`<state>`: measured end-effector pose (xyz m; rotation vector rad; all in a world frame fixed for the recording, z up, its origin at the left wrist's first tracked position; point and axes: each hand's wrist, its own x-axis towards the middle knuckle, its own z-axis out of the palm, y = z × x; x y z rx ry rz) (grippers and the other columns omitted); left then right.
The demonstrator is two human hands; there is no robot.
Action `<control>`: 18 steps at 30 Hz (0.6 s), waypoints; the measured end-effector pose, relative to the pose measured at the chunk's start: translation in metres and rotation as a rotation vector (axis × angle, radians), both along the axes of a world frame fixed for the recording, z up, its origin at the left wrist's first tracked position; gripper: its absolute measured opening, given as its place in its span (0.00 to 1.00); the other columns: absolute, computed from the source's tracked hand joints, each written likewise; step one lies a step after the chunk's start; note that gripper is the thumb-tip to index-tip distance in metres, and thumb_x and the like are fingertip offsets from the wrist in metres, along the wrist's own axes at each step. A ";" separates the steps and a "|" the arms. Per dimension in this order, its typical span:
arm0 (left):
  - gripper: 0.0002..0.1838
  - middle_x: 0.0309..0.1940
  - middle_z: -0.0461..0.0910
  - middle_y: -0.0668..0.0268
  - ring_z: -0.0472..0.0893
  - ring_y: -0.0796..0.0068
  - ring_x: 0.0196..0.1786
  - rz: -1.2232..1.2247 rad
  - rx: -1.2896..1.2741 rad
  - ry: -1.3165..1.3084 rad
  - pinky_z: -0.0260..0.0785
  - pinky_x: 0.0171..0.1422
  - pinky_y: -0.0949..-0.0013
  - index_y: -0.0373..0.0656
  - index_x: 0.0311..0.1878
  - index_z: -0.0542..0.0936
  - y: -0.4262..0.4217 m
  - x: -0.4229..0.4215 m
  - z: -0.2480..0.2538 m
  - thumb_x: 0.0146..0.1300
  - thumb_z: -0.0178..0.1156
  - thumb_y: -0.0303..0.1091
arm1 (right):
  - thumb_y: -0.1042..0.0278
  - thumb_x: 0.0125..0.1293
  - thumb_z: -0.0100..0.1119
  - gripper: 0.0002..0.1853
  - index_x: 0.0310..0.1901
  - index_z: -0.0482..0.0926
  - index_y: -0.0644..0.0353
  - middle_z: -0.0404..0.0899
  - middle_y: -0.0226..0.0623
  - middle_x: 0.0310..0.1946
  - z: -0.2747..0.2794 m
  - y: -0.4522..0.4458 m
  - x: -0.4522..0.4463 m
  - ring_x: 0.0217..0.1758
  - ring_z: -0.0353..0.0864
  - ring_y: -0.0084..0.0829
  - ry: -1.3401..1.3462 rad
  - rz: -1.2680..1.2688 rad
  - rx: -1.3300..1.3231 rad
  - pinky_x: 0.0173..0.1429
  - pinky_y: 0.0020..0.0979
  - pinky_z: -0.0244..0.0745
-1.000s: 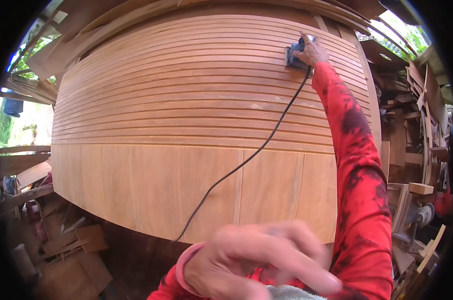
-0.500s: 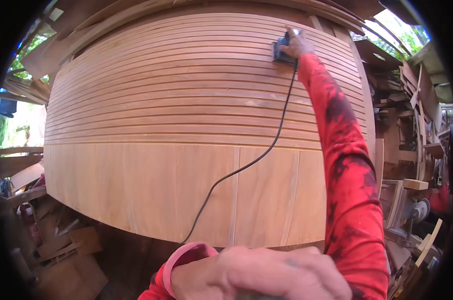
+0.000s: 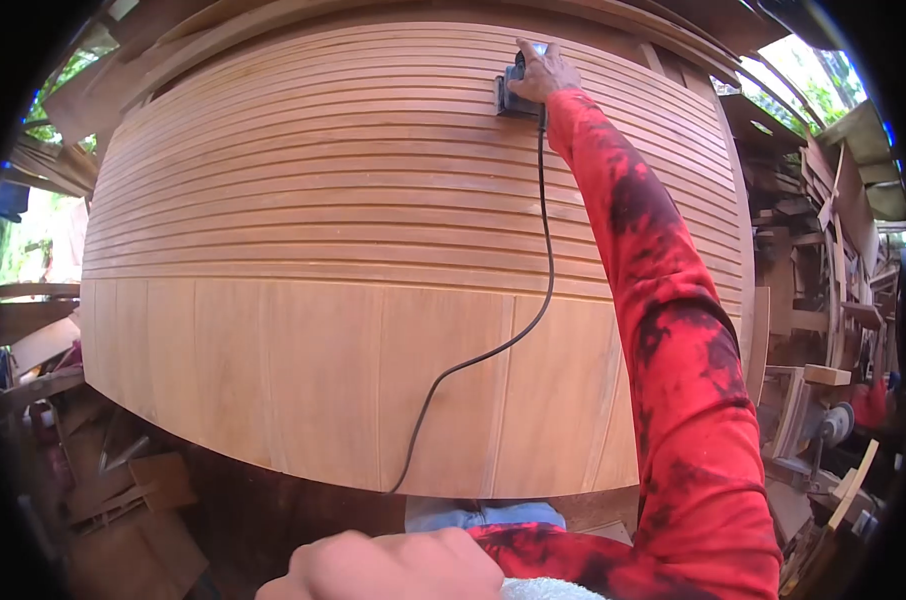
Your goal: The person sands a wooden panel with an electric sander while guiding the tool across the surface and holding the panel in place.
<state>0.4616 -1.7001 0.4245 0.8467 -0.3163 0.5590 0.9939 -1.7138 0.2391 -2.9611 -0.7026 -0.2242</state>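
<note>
Right hand (image 3: 547, 72) gripping a sander (image 3: 514, 99) near the far edge of the wooden panel (image 3: 323, 370), grooved room both sides; left hand (image 3: 398, 565), grip indeterminable, short of the near edge

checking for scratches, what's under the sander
The panel lies under the sander; its grooves show alongside, but the part directly beneath is covered and can't be seen.

Right hand (image 3: 547, 72) on sander (image 3: 516, 94), upper centre, atop grooved panel (image 3: 323, 150); cord (image 3: 550, 260) below; left hand (image 3: 388, 568) bottom centre.
</note>
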 end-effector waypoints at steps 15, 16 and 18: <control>0.31 0.62 0.77 0.59 0.80 0.71 0.50 0.397 0.292 0.426 0.75 0.51 0.68 0.35 0.72 0.68 0.073 -0.040 -0.057 0.76 0.64 0.44 | 0.46 0.60 0.71 0.42 0.76 0.65 0.27 0.64 0.49 0.72 -0.011 0.144 -0.040 0.67 0.78 0.60 -0.034 -0.011 0.052 0.65 0.53 0.79; 0.31 0.59 0.79 0.61 0.80 0.73 0.52 0.481 0.319 0.670 0.73 0.53 0.70 0.36 0.72 0.69 0.080 -0.032 -0.066 0.77 0.62 0.47 | 0.46 0.60 0.71 0.42 0.76 0.65 0.27 0.64 0.49 0.72 -0.008 0.145 -0.043 0.67 0.78 0.60 -0.033 -0.021 0.054 0.65 0.53 0.79; 0.29 0.59 0.79 0.61 0.80 0.74 0.56 0.562 0.339 0.846 0.70 0.59 0.71 0.37 0.71 0.70 0.106 -0.006 -0.105 0.79 0.59 0.49 | 0.47 0.60 0.72 0.41 0.75 0.65 0.23 0.65 0.46 0.72 0.001 0.145 -0.052 0.67 0.76 0.62 0.072 -0.086 0.092 0.63 0.54 0.81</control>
